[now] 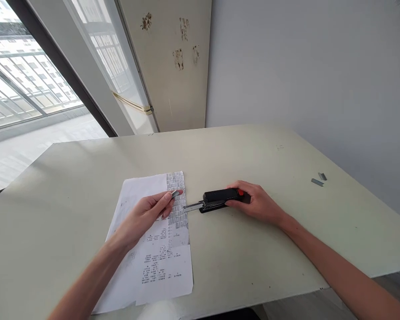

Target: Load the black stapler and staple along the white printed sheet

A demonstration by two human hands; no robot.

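Observation:
A black stapler (222,196) with a red part at its rear lies on the table, its metal staple tray (194,206) sticking out of the front to the left. Around the stapler's rear end is my right hand (253,201), fingers closed on it. My left hand (158,206) pinches a small strip of staples (176,194) between thumb and fingers, over the paper. Under that hand lies a printed sheet of paper (166,262), its upper right edge covered with rows of staples (178,215).
Two loose staple strips (317,182) lie toward the right edge of the pale table (253,258). Behind the table stand a cabinet-like refrigerator (180,98) with brown marks and a grey wall (303,66). A window (23,75) is at the left.

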